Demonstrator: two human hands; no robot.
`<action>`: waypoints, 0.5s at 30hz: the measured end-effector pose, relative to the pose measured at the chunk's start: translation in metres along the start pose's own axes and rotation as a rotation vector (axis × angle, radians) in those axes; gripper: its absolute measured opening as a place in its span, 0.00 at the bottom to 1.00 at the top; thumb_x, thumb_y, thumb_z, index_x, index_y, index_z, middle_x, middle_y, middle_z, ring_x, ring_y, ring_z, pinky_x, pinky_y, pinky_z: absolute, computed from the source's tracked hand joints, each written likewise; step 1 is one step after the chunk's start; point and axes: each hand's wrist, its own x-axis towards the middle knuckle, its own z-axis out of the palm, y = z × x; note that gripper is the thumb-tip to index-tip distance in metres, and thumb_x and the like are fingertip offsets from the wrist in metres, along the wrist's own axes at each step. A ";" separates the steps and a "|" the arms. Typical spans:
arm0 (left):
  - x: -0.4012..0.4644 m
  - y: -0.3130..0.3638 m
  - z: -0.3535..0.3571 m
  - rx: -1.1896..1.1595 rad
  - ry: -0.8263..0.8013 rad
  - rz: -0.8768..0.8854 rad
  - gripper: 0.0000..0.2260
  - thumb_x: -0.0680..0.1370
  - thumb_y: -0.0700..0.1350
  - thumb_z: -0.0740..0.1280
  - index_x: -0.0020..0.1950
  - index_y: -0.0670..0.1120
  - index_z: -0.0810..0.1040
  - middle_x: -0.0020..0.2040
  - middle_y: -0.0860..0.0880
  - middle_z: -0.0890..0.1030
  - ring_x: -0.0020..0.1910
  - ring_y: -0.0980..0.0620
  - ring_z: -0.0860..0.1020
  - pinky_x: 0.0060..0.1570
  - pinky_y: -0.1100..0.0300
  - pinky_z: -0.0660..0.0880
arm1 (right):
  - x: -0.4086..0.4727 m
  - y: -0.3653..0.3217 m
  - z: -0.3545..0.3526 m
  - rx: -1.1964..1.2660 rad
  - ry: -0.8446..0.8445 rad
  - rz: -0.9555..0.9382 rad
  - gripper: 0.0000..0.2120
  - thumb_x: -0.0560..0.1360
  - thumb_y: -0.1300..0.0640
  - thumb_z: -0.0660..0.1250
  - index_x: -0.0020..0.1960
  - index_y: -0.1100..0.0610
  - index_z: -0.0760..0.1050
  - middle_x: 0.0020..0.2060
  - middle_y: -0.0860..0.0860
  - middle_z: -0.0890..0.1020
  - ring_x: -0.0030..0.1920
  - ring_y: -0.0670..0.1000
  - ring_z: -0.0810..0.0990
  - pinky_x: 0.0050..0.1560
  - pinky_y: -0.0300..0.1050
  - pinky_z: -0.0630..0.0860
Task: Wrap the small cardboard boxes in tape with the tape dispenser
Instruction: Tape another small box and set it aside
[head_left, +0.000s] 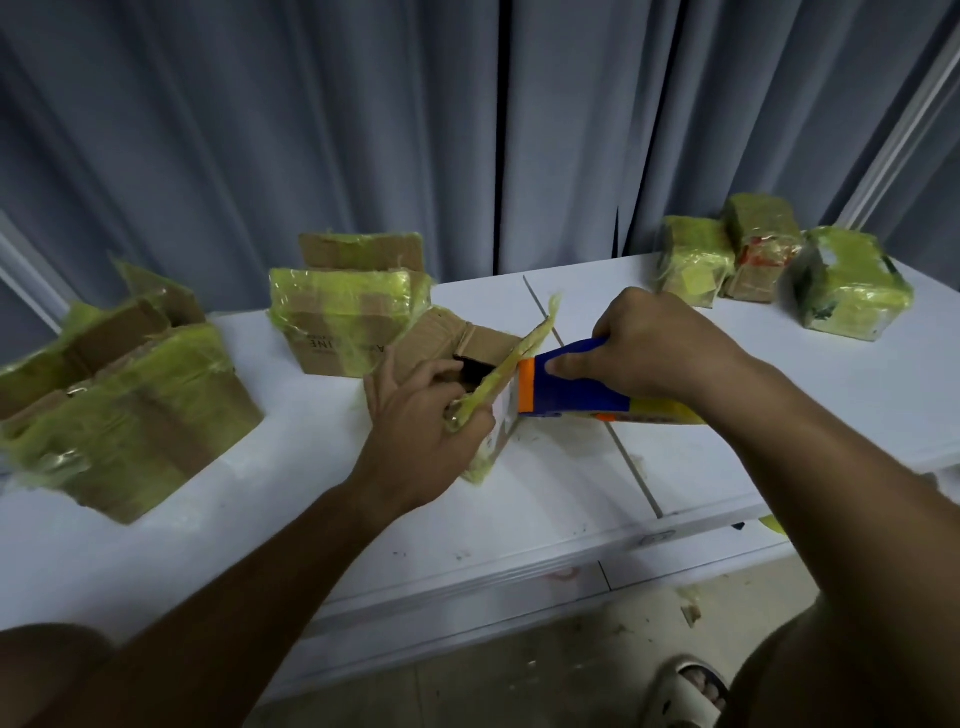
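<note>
Hands work mid-surface: the left hand (421, 421) grips the small open cardboard box (457, 348) on the white surface (311, 499), fingers curled round its taped flap, while the right hand (654, 348) wraps its fingers round the blue tape dispenser (571, 384), pressed against the box's right side.

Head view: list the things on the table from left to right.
Large taped open box → taped box with raised flap → small box held by left hand → tape dispenser in right hand → three wrapped boxes.
</note>
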 end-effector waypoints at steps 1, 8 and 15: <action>0.000 0.003 -0.002 -0.031 0.011 -0.009 0.22 0.71 0.62 0.56 0.46 0.50 0.83 0.65 0.57 0.74 0.76 0.48 0.56 0.75 0.39 0.45 | 0.001 -0.002 0.000 -0.009 0.001 0.000 0.28 0.69 0.31 0.72 0.52 0.55 0.77 0.44 0.52 0.78 0.46 0.53 0.78 0.38 0.47 0.73; 0.000 0.004 -0.018 -0.238 0.012 -0.270 0.29 0.67 0.55 0.64 0.68 0.52 0.68 0.74 0.49 0.61 0.74 0.45 0.56 0.72 0.46 0.59 | 0.002 -0.007 0.002 -0.032 0.007 0.015 0.28 0.68 0.31 0.73 0.51 0.54 0.75 0.46 0.53 0.77 0.48 0.55 0.78 0.41 0.48 0.73; 0.004 0.004 -0.028 -0.203 -0.084 -0.475 0.43 0.63 0.60 0.65 0.76 0.56 0.56 0.73 0.49 0.64 0.75 0.44 0.53 0.72 0.46 0.55 | -0.002 -0.011 0.003 -0.034 0.011 0.015 0.28 0.69 0.32 0.73 0.52 0.54 0.72 0.43 0.51 0.75 0.47 0.54 0.77 0.40 0.47 0.73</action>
